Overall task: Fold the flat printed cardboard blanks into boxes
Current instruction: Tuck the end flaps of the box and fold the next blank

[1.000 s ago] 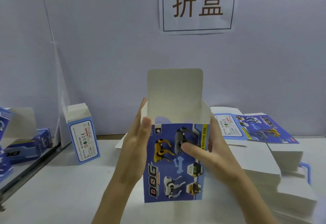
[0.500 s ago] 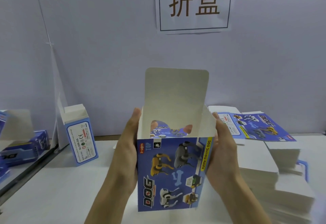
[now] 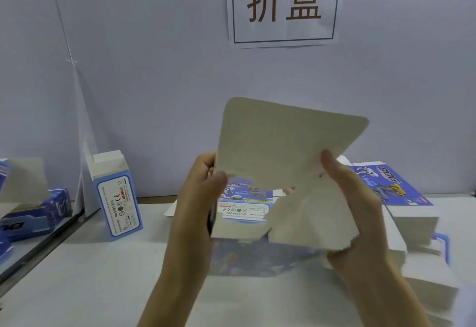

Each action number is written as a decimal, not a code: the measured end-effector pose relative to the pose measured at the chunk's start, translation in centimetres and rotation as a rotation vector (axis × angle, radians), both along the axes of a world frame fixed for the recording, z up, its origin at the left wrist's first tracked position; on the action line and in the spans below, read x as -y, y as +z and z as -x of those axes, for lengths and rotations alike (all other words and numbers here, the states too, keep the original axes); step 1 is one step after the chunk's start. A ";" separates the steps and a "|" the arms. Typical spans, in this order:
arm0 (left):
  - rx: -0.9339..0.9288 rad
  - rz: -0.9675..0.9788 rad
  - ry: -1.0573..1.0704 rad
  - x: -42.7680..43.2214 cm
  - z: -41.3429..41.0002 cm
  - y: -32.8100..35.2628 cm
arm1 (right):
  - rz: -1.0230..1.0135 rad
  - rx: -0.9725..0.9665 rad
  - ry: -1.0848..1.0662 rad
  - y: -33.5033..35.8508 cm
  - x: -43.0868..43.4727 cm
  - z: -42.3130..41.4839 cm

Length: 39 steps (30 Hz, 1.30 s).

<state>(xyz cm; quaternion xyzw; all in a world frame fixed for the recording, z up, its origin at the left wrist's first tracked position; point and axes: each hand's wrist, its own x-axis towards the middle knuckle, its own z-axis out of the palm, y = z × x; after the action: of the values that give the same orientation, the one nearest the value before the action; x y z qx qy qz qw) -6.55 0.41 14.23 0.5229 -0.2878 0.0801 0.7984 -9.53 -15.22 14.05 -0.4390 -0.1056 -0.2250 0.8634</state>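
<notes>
Above the white surface [image 3: 77, 288], both hands hold the half-formed box [image 3: 260, 257], tipped with its open end toward the camera. The left hand [image 3: 198, 205] grips its left wall, the right hand [image 3: 358, 213] its right side flap [image 3: 309, 221]. The lid flap [image 3: 283, 141] rises behind them. Right of the box lies the blank stack [image 3: 412, 223]; left, farther back, stands a finished box [image 3: 117, 198]. A sign [image 3: 283, 4] hangs on the wall beyond.

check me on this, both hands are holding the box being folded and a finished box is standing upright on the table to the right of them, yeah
Not quite. In the head view the finished box stands to the left of the hands, not the right. Both the left hand and right hand do hold the box being folded.
</notes>
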 end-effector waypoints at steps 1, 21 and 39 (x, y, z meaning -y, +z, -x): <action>0.059 -0.014 0.016 0.2 0.3 0.2 | -0.010 -0.045 -0.031 0.6 -0.1 0.5; -0.241 0.092 0.096 0.2 -2.4 -1.9 | 0.212 -0.241 0.365 0.2 0.8 -1.2; -0.177 -0.204 0.074 0.5 -2.3 -2.0 | 0.315 -0.174 0.192 -2.8 1.5 -3.3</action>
<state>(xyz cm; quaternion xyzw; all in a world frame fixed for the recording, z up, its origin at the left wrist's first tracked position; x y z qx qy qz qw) -4.22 -0.05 12.27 0.6164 -0.2035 0.0332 0.7600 -6.27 -16.71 11.28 -0.5745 -0.1061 -0.0834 0.8073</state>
